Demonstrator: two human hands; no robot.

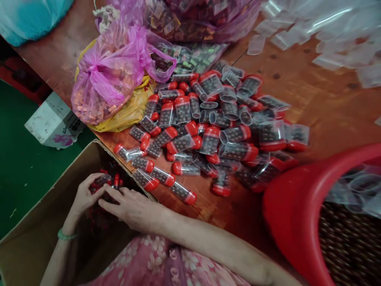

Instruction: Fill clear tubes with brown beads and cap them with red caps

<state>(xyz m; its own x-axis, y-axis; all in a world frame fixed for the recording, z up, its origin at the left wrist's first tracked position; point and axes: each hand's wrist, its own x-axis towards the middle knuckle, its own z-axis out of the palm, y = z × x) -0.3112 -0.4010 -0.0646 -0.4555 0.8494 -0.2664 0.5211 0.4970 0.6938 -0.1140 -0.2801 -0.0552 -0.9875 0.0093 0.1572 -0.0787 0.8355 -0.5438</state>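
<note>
Over the open cardboard box [26,242] at the lower left, my left hand [86,195] curls around a clear container with a red end [102,181]. My right hand [125,204] is beside it, its fingertips meeting the left hand's near that container; whether they grip anything is hidden. More red and clear pieces lie in the box beneath. On the brown table [166,200], many clear containers with red ends [210,140], filled with small dark balls, are heaped; some show open rims.
A red tub [293,214] at the right holds dark balls and clear empty containers. Knotted pink bag [104,85], yellow bag [127,113] and purple bag [205,20] stand behind. Clear sleeves [336,43] lie at the upper right. A white box [50,121] is on the green floor.
</note>
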